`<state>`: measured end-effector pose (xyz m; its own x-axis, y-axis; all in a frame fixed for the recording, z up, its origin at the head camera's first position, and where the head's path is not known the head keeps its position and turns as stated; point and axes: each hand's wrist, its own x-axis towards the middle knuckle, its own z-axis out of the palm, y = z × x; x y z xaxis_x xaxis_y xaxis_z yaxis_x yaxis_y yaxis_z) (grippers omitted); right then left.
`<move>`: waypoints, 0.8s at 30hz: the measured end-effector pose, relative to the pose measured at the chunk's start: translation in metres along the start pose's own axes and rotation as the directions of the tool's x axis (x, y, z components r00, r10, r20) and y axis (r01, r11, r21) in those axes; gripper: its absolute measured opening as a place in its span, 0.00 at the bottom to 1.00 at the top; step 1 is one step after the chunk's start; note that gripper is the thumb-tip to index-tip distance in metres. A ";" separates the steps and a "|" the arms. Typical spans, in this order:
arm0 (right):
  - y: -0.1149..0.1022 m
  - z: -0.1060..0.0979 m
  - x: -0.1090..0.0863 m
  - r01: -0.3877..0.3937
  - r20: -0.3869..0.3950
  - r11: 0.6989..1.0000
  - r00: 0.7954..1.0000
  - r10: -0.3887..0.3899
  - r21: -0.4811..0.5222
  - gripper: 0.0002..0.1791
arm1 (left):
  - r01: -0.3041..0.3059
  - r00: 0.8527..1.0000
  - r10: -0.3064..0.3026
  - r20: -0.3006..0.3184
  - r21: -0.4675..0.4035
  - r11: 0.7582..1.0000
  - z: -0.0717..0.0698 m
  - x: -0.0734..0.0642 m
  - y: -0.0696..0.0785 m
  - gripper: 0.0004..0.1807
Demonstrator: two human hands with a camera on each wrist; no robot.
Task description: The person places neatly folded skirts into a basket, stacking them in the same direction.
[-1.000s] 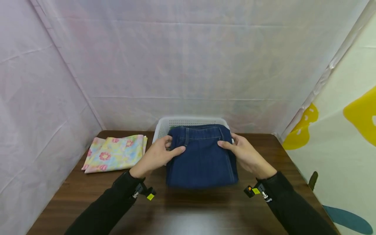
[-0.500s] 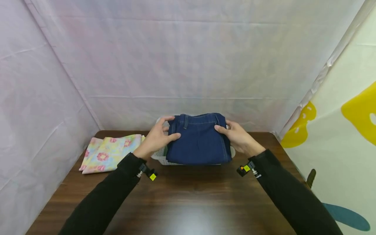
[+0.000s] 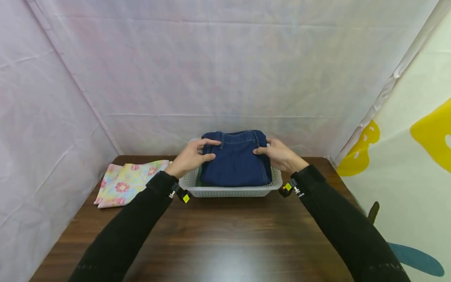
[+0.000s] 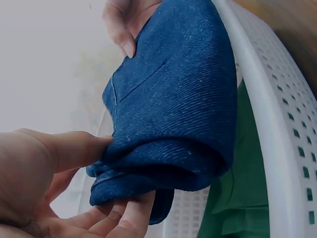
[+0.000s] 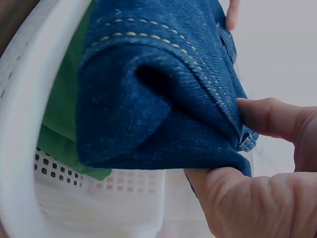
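Note:
Folded dark-blue jeans [image 3: 234, 164] are held by both hands over a white plastic basket [image 3: 230, 192]. My left hand [image 3: 192, 156] grips their left side; in the left wrist view its thumb lies on top and its fingers reach under the folded layers [image 4: 173, 99]. On the right side my right hand [image 3: 280, 155] pinches the denim, thumb above and fingers beneath, as the right wrist view shows. Below the jeans, a green cloth [image 5: 62, 109] lies inside the basket, mostly hidden by the denim.
A folded floral cloth [image 3: 132, 184] in yellow and pink lies on the brown wooden table [image 3: 225, 235], left of the basket. A pale fabric wall [image 3: 225, 78] rises right behind the basket, and others stand at both sides.
Both hands have carried the jeans forward, away from the body, from in front of the basket to over it. The basket's front wall, hidden before, now shows. The floral cloth stays put.

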<state>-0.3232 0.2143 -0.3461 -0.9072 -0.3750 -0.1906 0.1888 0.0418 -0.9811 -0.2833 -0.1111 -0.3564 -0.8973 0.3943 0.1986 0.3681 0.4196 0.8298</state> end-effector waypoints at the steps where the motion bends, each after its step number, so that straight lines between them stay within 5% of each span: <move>1: 0.000 0.000 0.002 -0.007 -0.008 1.000 1.000 0.007 -0.006 0.50 | 0.002 1.000 -0.002 0.004 0.006 1.000 0.000 0.002 -0.001 0.23; 8: 0.004 -0.004 0.017 -0.055 -0.041 0.998 0.998 0.053 -0.041 0.52 | 0.066 0.997 -0.069 0.041 0.072 0.995 0.000 0.011 -0.006 0.20; 24: 0.028 0.001 0.025 -0.162 -0.075 0.977 0.985 0.153 -0.140 0.48 | 0.196 0.971 -0.204 0.123 0.075 0.978 0.008 0.013 -0.027 0.21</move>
<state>-0.3403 0.2052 -0.3781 -0.8931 -0.2941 -0.3406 0.2792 0.2315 -0.9319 -0.3030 -0.1111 -0.3805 -0.9166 0.3978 -0.0402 0.2024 0.5484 0.8113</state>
